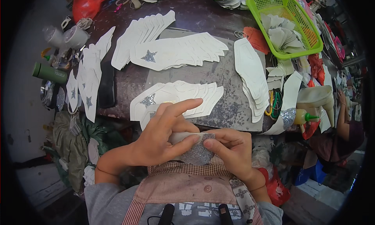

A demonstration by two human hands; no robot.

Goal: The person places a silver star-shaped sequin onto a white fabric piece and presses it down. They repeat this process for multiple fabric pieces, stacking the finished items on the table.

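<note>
"What do you have hold of down there?"

"One glitter piece (198,154), held up in front of the apron (175,190), just off the near edge of the tabletop (127,82). My right hand (233,147) is closed in a pinch on it: thumb on the silver face near the right edge, fingers curled behind."

"And the left one?"

"My left hand (168,129) is half closed on the same piece. Its thumb lies where the pale part meets the silver, a bent finger sits just above, and the index finger stretches out to the right, free of the piece. I can't tell how the fingertips behind it are placed."

"What do you see beyond the hands?"

"A grey board (238,111) on the tabletop. The near stack (195,95) of white shapes is fanned out right past my left hand, a silver star (148,100) on its top sheet. Behind it I get the far stack (181,51), also with a star on top, and to the right the side stack (250,74) overlaps the board's edge."

"Anything toward the edges?"

"On my right, a green basket (300,54) with pale cutouts (287,39) inside, and nearer me a yellow bottle (300,116) with a green nozzle, lying on its side. On my far left I see a green flask (49,72). A co-worker (347,143) shows at the far right."
</note>
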